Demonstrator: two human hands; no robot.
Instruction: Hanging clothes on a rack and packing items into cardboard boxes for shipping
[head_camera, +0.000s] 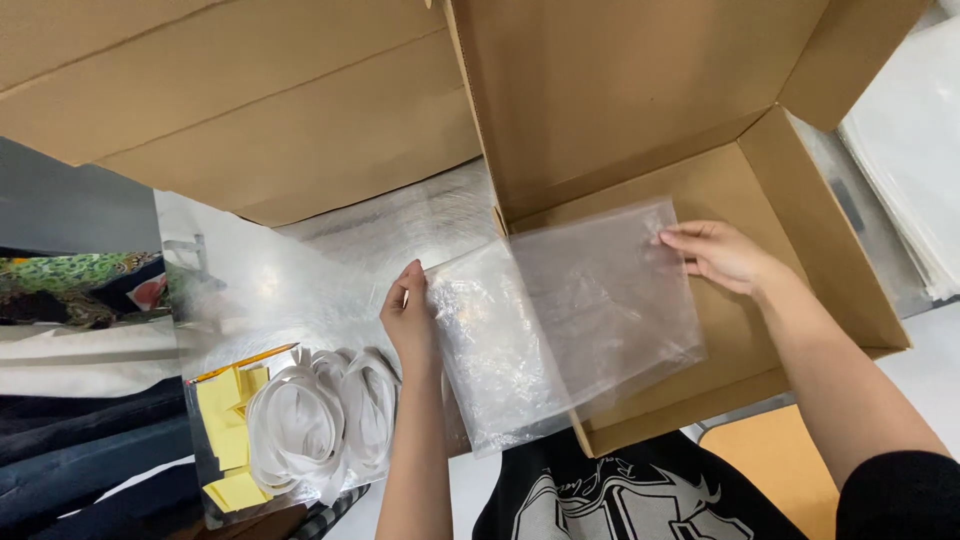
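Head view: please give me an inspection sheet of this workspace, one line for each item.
Surface: table mostly covered by clear plastic sheeting.
Job's things: clear plastic bag held over the edge of an open cardboard box.
Clutter: bag of white straps and yellow papers; second cardboard box; stacked white sheets.
Grippers: left hand pinches the bag's left edge; right hand holds its upper right edge.
Cables: nothing seen.
Surroundings: dark and patterned fabrics at left.
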